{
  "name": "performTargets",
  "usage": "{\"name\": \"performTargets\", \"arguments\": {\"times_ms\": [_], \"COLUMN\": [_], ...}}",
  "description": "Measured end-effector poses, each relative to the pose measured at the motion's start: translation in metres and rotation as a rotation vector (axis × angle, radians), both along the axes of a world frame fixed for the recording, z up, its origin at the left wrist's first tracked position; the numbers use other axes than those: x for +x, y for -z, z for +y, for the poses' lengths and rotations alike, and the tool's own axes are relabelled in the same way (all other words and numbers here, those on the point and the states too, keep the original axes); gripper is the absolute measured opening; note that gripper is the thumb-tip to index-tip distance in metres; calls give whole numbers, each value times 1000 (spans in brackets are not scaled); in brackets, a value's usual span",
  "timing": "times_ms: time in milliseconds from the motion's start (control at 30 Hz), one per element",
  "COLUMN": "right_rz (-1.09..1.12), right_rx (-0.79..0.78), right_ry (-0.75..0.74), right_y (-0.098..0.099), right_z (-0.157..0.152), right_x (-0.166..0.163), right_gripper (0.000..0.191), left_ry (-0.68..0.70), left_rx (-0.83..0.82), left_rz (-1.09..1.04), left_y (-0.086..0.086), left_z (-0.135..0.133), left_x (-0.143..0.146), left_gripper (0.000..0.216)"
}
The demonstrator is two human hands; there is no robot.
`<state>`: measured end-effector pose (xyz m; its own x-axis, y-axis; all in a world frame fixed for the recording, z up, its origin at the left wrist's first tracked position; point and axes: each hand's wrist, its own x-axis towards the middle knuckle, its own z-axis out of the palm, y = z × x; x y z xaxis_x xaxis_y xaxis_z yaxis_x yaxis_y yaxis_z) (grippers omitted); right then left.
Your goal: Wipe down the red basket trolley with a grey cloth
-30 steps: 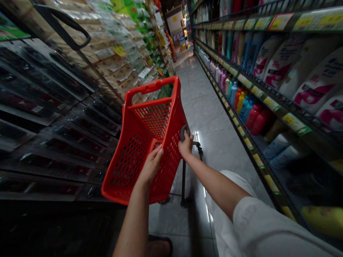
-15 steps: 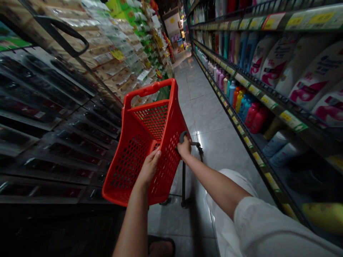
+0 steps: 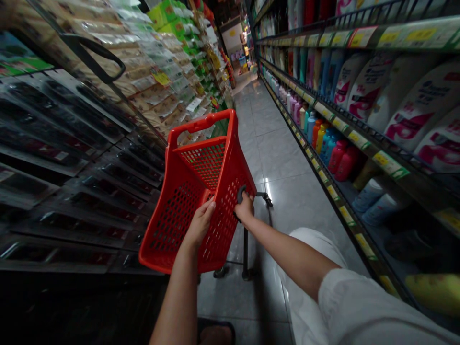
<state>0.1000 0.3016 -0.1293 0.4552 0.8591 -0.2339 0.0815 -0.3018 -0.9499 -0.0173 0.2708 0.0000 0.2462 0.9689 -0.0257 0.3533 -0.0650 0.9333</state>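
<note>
A red plastic shopping basket on a wheeled frame stands tilted in a shop aisle, empty inside. My left hand grips the basket's near rim, fingers curled over the edge. My right hand is wrapped round the dark grey cart handle at the basket's right side. The black frame and wheels show below the basket on the tiled floor.
Left shelves hold dark packaged goods, with hanging packets further on. Right shelves carry bottles and yellow price tags. The grey tiled aisle runs ahead. My foot shows at the bottom.
The basket has swung slightly lower and nearer. My right hand slid a little left and down with the handle; my left hand keeps its hold on the rim.
</note>
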Motion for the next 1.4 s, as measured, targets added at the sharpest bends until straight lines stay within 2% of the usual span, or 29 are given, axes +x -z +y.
{"name": "performTargets", "arguments": {"times_ms": [67,133,200,300,367,433,500,567,600,667,767,833,900,1000,1067,1133,1300,1333,1400], "right_rz": [-105,-197,-236,-167,-77,-48,-106,-188,-219,-248,-166,-91,-89,-192,-252,-282,-190,-169,-178], "right_rx": [218,336,274,2,-101,-34,152,311,335,251,-57,-158,-81,227,365,347,-11,-12,109], "right_ry": [-28,-86,-135,-162,-145,-105,-93,-128,-153,-200,-259,-256,-226,-228,-261,-284,-258,-240,-224], "right_y": [-16,-24,-22,-8,-3,-7,-17,-26,-28,-25,-13,-10,-16,-33,-39,-37,-26,-27,-34], "right_z": [-3,-8,-13,-14,-12,-11,-12,-17,-20,-25,-29,-29,-30,-40,-50,-57,-54,-53,-53], "right_x": [-2,-1,0,-1,-5,-10,-15,-18,-18,-19,-20,-23,-28,-36,-40,-41,-43,-44,-44], "right_gripper": [76,79,79,71,63,61,65,69,71,74,69,65,69,77,77,76,69,69,73], "left_ry": [8,15,15,7,10,20,31,34,32,22,7,1,5,22,29,32,-12,-14,-8], "left_rx": [-11,-9,-3,-8,-10,-2,10,16,18,26,36,37,37,26,15,16,39,37,33], "left_rz": [-7,-24,-38,-46,-48,-45,-46,-55,-59,-62,-53,-50,-52,-67,-79,-82,-45,-41,-41], "left_y": [1,3,5,5,3,1,0,0,1,2,2,2,2,3,5,7,10,11,11], "left_z": [1,3,6,7,6,7,8,11,13,16,18,18,17,18,19,20,21,21,21], "left_x": [-3,-5,-5,-4,-3,-1,0,1,2,2,1,0,-2,-5,-7,-8,-11,-11,-12], "left_gripper": [67,67,68,69,71,70,67,63,62,60,58,57,57,60,63,64,64,64,62]}}
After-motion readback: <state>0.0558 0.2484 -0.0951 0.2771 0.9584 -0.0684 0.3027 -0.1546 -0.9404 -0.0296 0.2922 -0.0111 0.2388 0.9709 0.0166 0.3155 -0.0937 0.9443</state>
